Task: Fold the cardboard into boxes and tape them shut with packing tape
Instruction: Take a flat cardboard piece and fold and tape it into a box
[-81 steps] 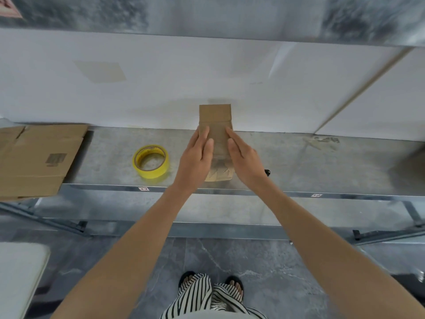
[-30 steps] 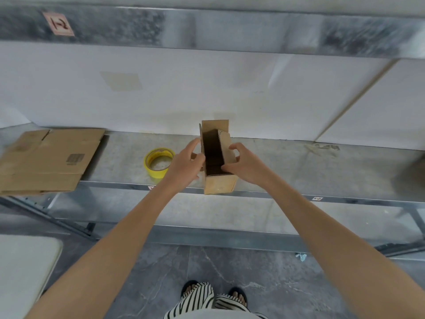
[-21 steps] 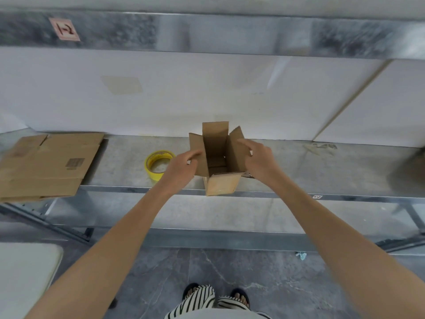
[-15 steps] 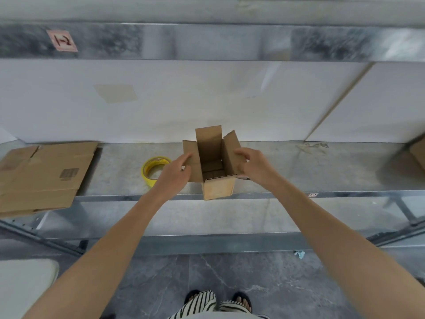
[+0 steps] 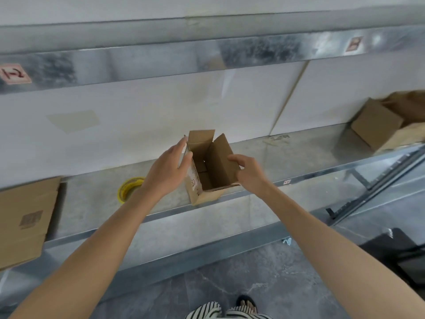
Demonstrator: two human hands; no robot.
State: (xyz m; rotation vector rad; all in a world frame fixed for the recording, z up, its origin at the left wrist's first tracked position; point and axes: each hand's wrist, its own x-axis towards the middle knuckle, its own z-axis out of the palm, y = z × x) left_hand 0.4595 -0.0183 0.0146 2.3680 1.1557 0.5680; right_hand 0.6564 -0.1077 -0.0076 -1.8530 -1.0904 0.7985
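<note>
A small box [image 5: 218, 162] stands on the gray shelf [image 5: 299, 157], right at its front edge, with its top flaps up. The left hand [image 5: 166, 171] lies flat with straight fingers on the box's left flap. The right hand [image 5: 249, 172] curls its fingers around the right flap. At 9 o'clock from the box sits a yellow tape roll [image 5: 126, 189], half hidden behind the left wrist. Farther out at 8 o'clock lies flat cardboard [image 5: 25, 222]. At 2 o'clock, well apart, stands a bigger open box [image 5: 379, 125].
</note>
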